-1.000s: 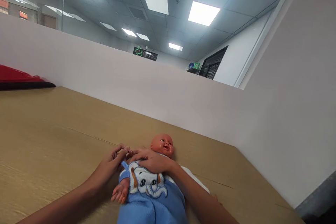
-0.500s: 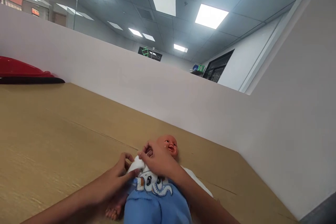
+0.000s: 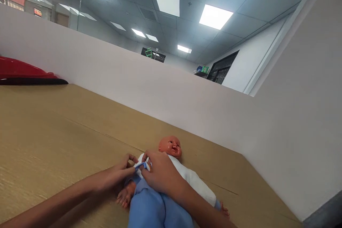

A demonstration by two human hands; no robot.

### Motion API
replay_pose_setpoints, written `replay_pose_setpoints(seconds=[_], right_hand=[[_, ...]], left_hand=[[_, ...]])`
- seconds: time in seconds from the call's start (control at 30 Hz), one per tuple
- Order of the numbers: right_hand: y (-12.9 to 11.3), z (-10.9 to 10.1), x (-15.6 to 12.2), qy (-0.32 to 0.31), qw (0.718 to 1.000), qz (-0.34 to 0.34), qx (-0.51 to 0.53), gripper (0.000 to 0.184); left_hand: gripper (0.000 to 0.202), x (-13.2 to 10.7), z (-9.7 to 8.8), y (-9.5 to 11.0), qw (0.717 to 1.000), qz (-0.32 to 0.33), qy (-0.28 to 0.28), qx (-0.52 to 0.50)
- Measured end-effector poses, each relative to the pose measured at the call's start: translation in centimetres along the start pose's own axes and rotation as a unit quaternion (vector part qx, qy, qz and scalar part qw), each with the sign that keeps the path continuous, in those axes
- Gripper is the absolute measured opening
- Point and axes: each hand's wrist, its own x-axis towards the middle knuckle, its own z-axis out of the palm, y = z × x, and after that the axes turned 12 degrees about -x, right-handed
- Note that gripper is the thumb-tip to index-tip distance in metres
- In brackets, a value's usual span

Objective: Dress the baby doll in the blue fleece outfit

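A bald baby doll point(image 3: 171, 146) lies on its back, its head away from me, in a white top point(image 3: 196, 181) and blue trousers point(image 3: 148, 205). At one side of its chest, my left hand point(image 3: 124, 171) is closed, thumb and fingers pinching a blue-and-white edge of the doll's clothing point(image 3: 141, 166). Right beside it, my right hand point(image 3: 161, 172) pinches the same edge and lies across the doll's front. That hand and forearm hide much of the doll's belly. Both small doll hands show at the sleeve ends.
The doll rests on a tan wooden surface point(image 3: 66, 142) with a seam across it. Behind rises a white partition point(image 3: 160, 85), which turns toward me on the right. A glossy red object with a black edge point(image 3: 26, 69) stands at the far left.
Both hands have shifted slightly, and a blue-trimmed edge now shows between them. The elephant picture on the front is now hidden. More of the white top and the doll's far arm shows.
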Motion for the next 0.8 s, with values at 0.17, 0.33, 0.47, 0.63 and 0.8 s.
replay_pose_setpoints(seconds=[0.17,0.33,0.47,0.63,0.8], right_hand=[[0.6,0.3,0.0,0.012,0.999,-0.013,0.033,0.019],[0.2,0.5,1.1,-0.022,0.996,-0.061,0.062,0.016],[0.1,0.3,2.8,0.008,0.998,-0.048,0.043,0.012],[1.2,0.4,4.1,0.056,0.998,0.006,0.008,0.011],[1.4,0.7,4.6,0.067,0.997,0.032,-0.007,0.011]], left_hand=[[0.065,-1.3,1.0,0.7,0.998,-0.021,-0.021,0.049],[0.075,-1.4,2.2,0.9,0.999,-0.026,-0.010,0.040],[0.082,-0.7,1.0,0.6,0.995,0.032,0.030,0.088],[0.053,-0.3,-0.5,1.3,0.987,0.086,0.026,0.134],[0.055,-0.8,0.1,0.9,0.957,0.129,0.089,0.244]])
